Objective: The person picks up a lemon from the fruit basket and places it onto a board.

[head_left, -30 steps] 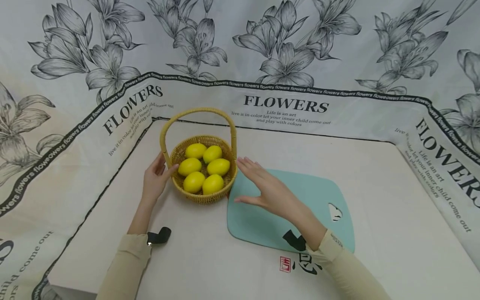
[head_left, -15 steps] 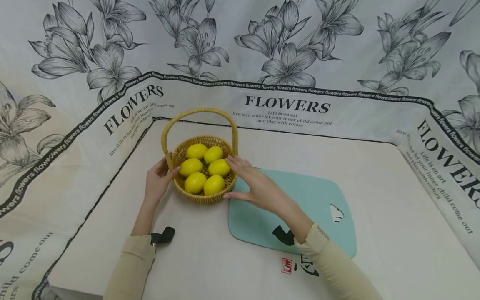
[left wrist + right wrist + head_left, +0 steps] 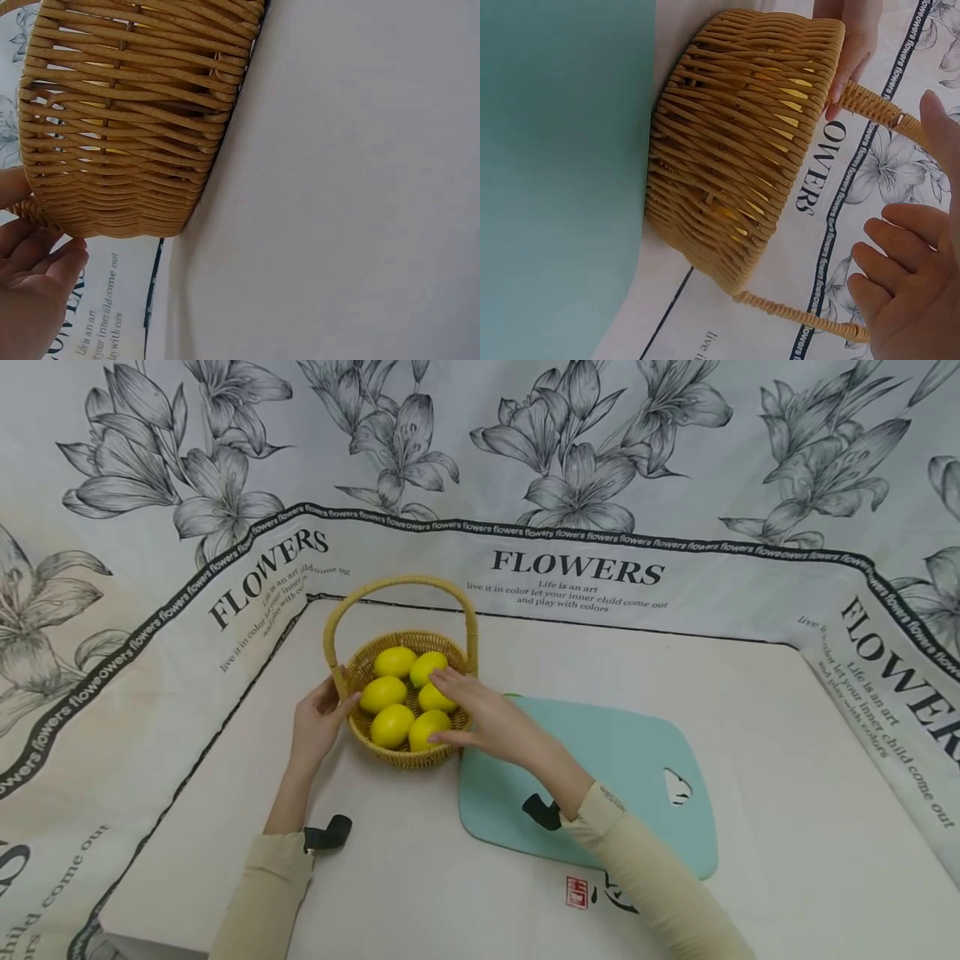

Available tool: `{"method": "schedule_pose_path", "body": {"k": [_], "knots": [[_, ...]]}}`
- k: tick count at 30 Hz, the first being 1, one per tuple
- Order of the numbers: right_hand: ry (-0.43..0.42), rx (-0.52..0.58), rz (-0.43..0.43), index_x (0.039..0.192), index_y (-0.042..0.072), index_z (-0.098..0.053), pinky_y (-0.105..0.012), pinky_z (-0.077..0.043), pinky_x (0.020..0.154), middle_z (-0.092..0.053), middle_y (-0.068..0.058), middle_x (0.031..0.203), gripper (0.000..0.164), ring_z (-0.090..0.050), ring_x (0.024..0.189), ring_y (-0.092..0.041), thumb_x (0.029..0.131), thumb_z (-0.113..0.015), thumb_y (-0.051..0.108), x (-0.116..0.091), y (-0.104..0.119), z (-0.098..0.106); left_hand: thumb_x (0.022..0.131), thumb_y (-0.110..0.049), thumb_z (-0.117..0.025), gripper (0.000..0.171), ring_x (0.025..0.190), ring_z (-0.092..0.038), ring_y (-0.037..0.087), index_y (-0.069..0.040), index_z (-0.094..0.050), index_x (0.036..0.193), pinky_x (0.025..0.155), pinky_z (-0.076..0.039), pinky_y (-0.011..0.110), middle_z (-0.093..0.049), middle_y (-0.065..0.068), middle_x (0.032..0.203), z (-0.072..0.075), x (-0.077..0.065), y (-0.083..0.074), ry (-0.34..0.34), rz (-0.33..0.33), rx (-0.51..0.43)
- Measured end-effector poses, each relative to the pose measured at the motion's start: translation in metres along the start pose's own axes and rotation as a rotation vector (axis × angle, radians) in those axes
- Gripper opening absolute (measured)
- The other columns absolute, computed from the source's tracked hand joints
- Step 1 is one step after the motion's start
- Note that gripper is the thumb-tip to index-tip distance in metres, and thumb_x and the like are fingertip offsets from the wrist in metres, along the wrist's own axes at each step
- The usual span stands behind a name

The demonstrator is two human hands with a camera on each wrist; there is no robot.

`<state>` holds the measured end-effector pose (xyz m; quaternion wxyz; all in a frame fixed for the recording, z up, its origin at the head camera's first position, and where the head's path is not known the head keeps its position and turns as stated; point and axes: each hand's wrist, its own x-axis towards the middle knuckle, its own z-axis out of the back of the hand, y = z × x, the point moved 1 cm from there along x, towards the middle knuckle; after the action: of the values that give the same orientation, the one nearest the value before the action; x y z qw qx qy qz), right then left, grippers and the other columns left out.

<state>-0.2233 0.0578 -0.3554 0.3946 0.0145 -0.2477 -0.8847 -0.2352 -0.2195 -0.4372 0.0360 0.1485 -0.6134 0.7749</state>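
Observation:
A woven basket (image 3: 405, 760) with a tall arched handle stands left of the middle of the table. Several yellow lemons (image 3: 384, 695) lie inside it. My left hand (image 3: 313, 727) holds the basket's left rim beside the foot of the handle, thumb over the rim and fingers outside. The left wrist view shows those fingers (image 3: 52, 266) at the wicker edge. Over the right side of the basket hovers my right hand (image 3: 498, 727), thumb and fingers spread apart, partly covering the right-hand lemons. In the right wrist view its palm (image 3: 922, 300) holds nothing.
A light blue cutting board (image 3: 592, 777) lies right of the basket, its near-left edge close to the wicker. A small bit of brighter green (image 3: 512, 696) shows at its far edge. Flower-printed cloth (image 3: 570, 485) hangs behind the white table (image 3: 375, 877).
My right hand has moved left from above the board to over the basket's right-hand lemons. My left hand keeps its hold on the rim, and the basket looks almost unmoved.

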Motion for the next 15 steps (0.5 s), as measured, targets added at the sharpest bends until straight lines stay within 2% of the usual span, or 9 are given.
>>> {"method": "schedule_pose_path", "body": {"k": [5, 15], "knots": [[0.03, 0.01, -0.012, 0.149, 0.007, -0.035, -0.036, -0.02, 0.117, -0.032, -0.007, 0.153, 0.076, -0.023, 0.143, -0.022, 0.089, -0.067, 0.041, 0.009, -0.001, -0.006, 0.093, -0.018, -0.066, 0.055, 0.128, -0.049, 0.028, 0.0, -0.046, 0.141, 0.105, -0.042, 0.03, -0.049, 0.012, 0.142, 0.0, -0.001, 0.0, -0.002, 0.025, 0.006], [0.093, 0.008, 0.028, 0.137, 0.005, -0.054, -0.031, -0.038, 0.108, -0.054, -0.008, 0.138, 0.058, -0.047, 0.13, -0.021, 0.085, -0.076, 0.022, 0.024, -0.011, -0.013, 0.094, -0.018, -0.065, 0.055, 0.128, -0.048, 0.028, 0.0, -0.045, 0.141, 0.104, -0.042, 0.027, -0.049, 0.013, 0.142, 0.0, -0.001, 0.0, -0.001, 0.028, -0.004]]}}
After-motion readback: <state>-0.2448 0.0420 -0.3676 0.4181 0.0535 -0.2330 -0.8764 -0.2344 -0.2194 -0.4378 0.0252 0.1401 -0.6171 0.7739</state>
